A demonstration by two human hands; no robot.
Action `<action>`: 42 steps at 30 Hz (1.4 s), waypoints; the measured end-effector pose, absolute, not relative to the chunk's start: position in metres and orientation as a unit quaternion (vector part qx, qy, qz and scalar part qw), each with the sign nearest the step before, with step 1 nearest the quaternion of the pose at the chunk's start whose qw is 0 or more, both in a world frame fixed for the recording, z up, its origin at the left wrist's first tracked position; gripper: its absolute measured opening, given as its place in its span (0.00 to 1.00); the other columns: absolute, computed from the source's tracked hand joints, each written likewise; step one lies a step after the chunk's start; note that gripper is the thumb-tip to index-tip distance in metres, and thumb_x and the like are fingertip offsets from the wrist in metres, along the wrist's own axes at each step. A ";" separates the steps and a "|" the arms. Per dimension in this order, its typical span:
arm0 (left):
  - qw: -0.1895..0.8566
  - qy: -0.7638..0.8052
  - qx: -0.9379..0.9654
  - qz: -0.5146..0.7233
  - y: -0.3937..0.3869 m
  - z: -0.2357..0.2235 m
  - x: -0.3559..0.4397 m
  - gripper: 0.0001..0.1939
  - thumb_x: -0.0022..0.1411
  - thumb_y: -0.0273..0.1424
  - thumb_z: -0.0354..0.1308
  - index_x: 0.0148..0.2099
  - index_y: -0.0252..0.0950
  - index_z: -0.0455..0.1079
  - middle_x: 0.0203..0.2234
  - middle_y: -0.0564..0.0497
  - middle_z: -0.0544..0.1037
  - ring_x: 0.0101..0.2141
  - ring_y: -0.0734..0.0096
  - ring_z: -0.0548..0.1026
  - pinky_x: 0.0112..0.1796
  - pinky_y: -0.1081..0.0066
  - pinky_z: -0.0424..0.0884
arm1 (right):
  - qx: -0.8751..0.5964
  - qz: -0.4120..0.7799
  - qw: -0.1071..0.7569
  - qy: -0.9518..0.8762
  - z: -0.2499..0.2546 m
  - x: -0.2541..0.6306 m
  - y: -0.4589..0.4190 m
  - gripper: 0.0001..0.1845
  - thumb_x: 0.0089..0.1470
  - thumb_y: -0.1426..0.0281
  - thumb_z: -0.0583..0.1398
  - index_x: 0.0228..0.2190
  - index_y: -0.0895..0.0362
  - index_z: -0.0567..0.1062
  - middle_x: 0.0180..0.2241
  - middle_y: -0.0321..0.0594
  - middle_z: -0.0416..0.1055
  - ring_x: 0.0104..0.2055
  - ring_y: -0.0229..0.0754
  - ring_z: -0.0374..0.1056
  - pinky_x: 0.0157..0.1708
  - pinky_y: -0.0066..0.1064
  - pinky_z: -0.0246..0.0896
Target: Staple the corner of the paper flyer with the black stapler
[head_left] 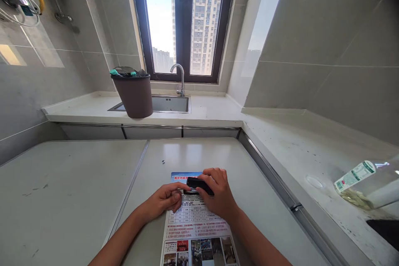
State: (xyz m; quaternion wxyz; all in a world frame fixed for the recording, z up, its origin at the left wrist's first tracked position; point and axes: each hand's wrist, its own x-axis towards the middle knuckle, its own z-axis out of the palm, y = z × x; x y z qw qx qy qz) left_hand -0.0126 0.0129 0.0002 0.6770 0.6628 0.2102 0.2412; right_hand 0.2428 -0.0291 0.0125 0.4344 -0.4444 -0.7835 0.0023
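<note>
A black stapler (199, 185) is held above a printed flyer (199, 226) on the white table. My right hand (220, 193) wraps round its right end, thumb on the near side and fingers over the far side. From the left, my left hand (168, 197) reaches the stapler's front end with the index fingertip, its other fingers curled in. The front end's detail is partly hidden by that fingertip. The flyer shows red and black text, a table of figures and several photos. Farther up the table lie tiny metal bits that look like staples (163, 161).
A brown bin (134, 95) with a black liner stands at the counter edge, partly over the sink (171, 104) with its faucet (179, 77). A large clear bottle (370, 183) lies on the right counter (280, 133). A seam (134, 178) divides the white tabletop.
</note>
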 end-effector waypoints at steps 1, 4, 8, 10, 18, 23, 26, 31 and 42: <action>0.688 0.194 0.659 0.233 0.011 0.000 -0.013 0.21 0.72 0.43 0.55 0.58 0.34 0.64 0.21 0.57 0.67 0.21 0.78 0.58 0.25 0.75 0.53 | -0.400 -0.027 0.438 -0.805 0.014 0.238 -0.033 0.12 0.60 0.69 0.62 0.47 0.53 0.74 0.44 0.45 0.74 0.44 0.48 0.67 0.48 0.45 0.58; 0.732 0.147 0.633 0.205 0.006 -0.002 -0.013 0.26 0.67 0.44 0.62 0.57 0.38 0.57 0.21 0.59 0.69 0.22 0.78 0.63 0.27 0.75 0.58 | -0.276 -0.049 0.404 -0.871 0.017 0.223 -0.043 0.18 0.61 0.69 0.63 0.53 0.55 0.71 0.47 0.45 0.75 0.45 0.47 0.68 0.47 0.42 0.60; 0.767 0.125 0.608 0.164 0.003 -0.002 -0.010 0.25 0.63 0.41 0.66 0.51 0.40 0.54 0.20 0.60 0.71 0.20 0.78 0.65 0.25 0.77 0.59 | -0.223 -0.006 0.348 -0.910 0.022 0.210 -0.051 0.18 0.62 0.75 0.59 0.54 0.55 0.70 0.45 0.42 0.78 0.43 0.44 0.69 0.44 0.39 0.61; 0.773 0.128 0.601 0.156 0.002 0.000 -0.009 0.23 0.63 0.37 0.66 0.48 0.40 0.54 0.19 0.60 0.71 0.20 0.78 0.65 0.25 0.78 0.59 | -0.216 0.026 0.359 -0.907 0.022 0.208 -0.052 0.19 0.62 0.76 0.59 0.53 0.54 0.70 0.44 0.42 0.79 0.42 0.44 0.69 0.43 0.39 0.62; 0.776 0.113 0.600 0.158 0.002 -0.004 -0.009 0.25 0.60 0.40 0.69 0.47 0.40 0.55 0.21 0.57 0.76 0.18 0.78 0.67 0.22 0.79 0.58 | -0.201 0.072 0.417 -0.884 0.014 0.205 -0.049 0.17 0.62 0.83 0.55 0.48 0.54 0.72 0.41 0.40 0.78 0.42 0.40 0.71 0.44 0.34 0.68; 0.751 0.125 0.599 0.249 0.007 0.000 -0.013 0.32 0.54 0.52 0.70 0.45 0.40 0.57 0.20 0.60 0.68 0.19 0.81 0.58 0.23 0.77 0.51 | -0.251 0.122 0.492 -0.825 0.019 0.217 -0.041 0.11 0.64 0.77 0.59 0.46 0.53 0.75 0.39 0.41 0.77 0.43 0.41 0.72 0.45 0.35 0.70; 0.669 0.188 0.608 0.385 0.014 0.003 -0.020 0.26 0.61 0.54 0.63 0.39 0.37 0.60 0.18 0.61 0.60 0.20 0.80 0.51 0.25 0.74 0.48 | -0.334 0.146 0.539 -0.760 0.024 0.244 -0.029 0.08 0.64 0.73 0.59 0.41 0.51 0.78 0.37 0.40 0.78 0.41 0.42 0.73 0.43 0.37 0.71; 0.594 0.297 0.541 0.517 0.026 0.007 -0.028 0.18 0.69 0.46 0.55 0.35 0.38 0.62 0.18 0.60 0.56 0.21 0.76 0.49 0.25 0.73 0.48 | -0.531 0.073 0.519 -0.666 0.015 0.307 -0.003 0.09 0.62 0.69 0.57 0.37 0.53 0.78 0.38 0.42 0.78 0.41 0.46 0.73 0.44 0.40 0.70; 0.056 0.601 0.692 0.396 0.022 0.007 -0.035 0.16 0.70 0.40 0.52 0.30 0.39 0.63 0.18 0.58 0.61 0.21 0.73 0.59 0.28 0.71 0.53 | -0.621 0.055 0.388 -0.679 -0.031 0.337 0.023 0.19 0.55 0.79 0.54 0.43 0.57 0.80 0.43 0.45 0.79 0.48 0.47 0.73 0.52 0.39 0.67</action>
